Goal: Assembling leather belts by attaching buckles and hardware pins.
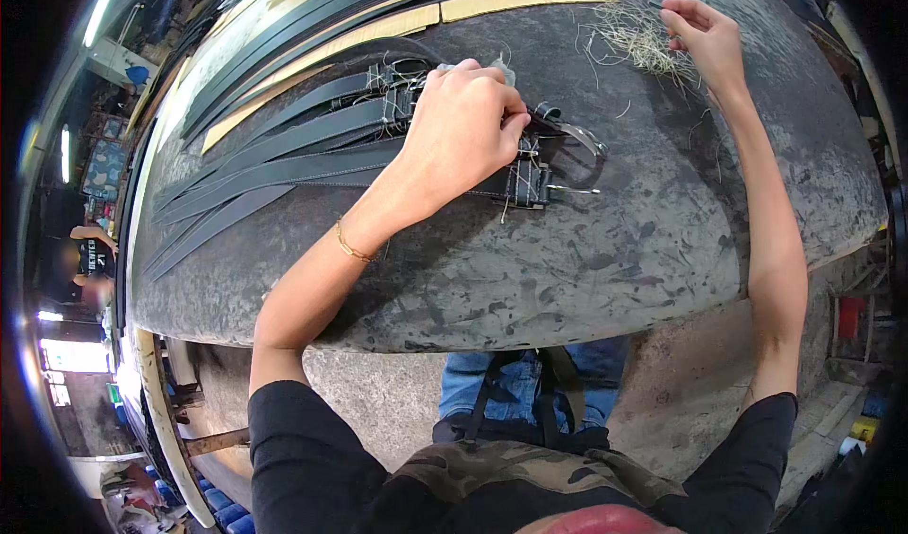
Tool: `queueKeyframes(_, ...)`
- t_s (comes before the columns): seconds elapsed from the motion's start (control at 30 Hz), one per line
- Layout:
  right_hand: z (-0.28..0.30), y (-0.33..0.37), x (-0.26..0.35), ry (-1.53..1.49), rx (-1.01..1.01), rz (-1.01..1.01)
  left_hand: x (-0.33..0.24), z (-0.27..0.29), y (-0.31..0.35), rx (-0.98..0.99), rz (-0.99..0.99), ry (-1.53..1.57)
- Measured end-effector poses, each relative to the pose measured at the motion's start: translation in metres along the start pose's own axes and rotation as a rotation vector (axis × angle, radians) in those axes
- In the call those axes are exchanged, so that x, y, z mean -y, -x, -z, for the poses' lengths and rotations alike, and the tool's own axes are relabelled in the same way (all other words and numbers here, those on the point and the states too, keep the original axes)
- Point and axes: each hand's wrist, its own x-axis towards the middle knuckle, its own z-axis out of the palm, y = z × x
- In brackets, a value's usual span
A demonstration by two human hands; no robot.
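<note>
Several black leather belts (322, 134) lie fanned across the table, with pale stitching along their edges and loose thread ends tied about their loops. My left hand (468, 122) is closed over their buckle ends, its fingers curled round a belt that they largely hide. Just right of it, metal buckles (582, 141) stick out. Further right and raised, my right hand (705, 42) is closed in a pinch, with a small dark tip showing at its fingers, too small to name. Beside that hand lies a tangled heap of pale thread scraps (648, 47).
The dark, worn table (586, 279) has a curved-looking near edge in front of me. More black belts (369, 4) lie at the far left on yellowish card strips (520, 0). Another person (93, 255) is in the background at left. Single thread bits lie scattered at right.
</note>
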Motion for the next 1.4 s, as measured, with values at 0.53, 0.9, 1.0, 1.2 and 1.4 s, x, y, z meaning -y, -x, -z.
queueKeyframes(0.53, -0.004, -0.002, 0.001, -0.012, -0.033, 0.05, -0.005, -0.013, -0.019, -0.11, 0.087, 0.131)
queueKeyframes(0.9, -0.002, -0.001, 0.005, -0.029, -0.044, 0.026, -0.003, -0.013, -0.019, -0.017, -0.039, 0.089)
queueKeyframes(1.0, -0.004, -0.001, 0.007, -0.024, -0.04, 0.022, -0.002, -0.013, -0.018, -0.024, -0.087, 0.054)
queueKeyframes(1.2, -0.004, -0.001, 0.008, 0.016, -0.066, 0.049, 0.0, -0.013, -0.017, -0.028, -0.126, 0.023)
queueKeyframes(1.4, -0.005, 0.002, 0.01, -0.006, -0.07, 0.042, 0.001, -0.018, -0.012, -0.08, -0.143, 0.005)
